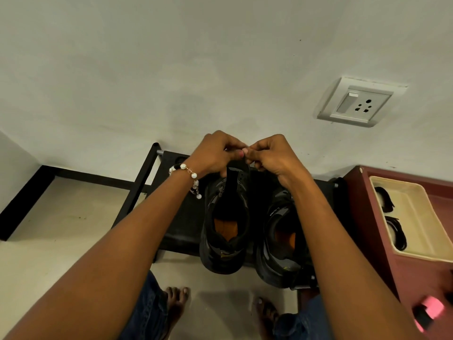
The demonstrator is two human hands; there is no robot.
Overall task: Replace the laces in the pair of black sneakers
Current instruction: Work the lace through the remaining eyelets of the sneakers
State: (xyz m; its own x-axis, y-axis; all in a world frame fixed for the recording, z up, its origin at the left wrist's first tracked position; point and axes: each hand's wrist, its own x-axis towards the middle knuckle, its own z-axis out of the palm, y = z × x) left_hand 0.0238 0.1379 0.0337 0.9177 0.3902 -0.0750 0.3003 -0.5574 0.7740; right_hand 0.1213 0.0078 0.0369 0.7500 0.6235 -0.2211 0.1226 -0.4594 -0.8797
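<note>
Two black sneakers with orange insoles stand side by side on a low black rack [181, 217], toes toward the wall. Over the toe end of the left sneaker [226, 231] my left hand [215, 153] and my right hand [272, 155] meet, fingers curled and fingertips pinched together. What they pinch is too small and dark to make out. The left sneaker's tongue stands up and its eyelets look bare. The right sneaker [282, 239] sits partly under my right forearm. Coiled black laces [394, 231] lie in a cream tray [421, 217] to the right.
The tray rests on a maroon cabinet [382, 241] right of the rack. A pink and black object [429, 312] lies on the cabinet's near edge. A wall socket [358, 104] is above. My bare feet [176, 305] stand on the pale floor before the rack.
</note>
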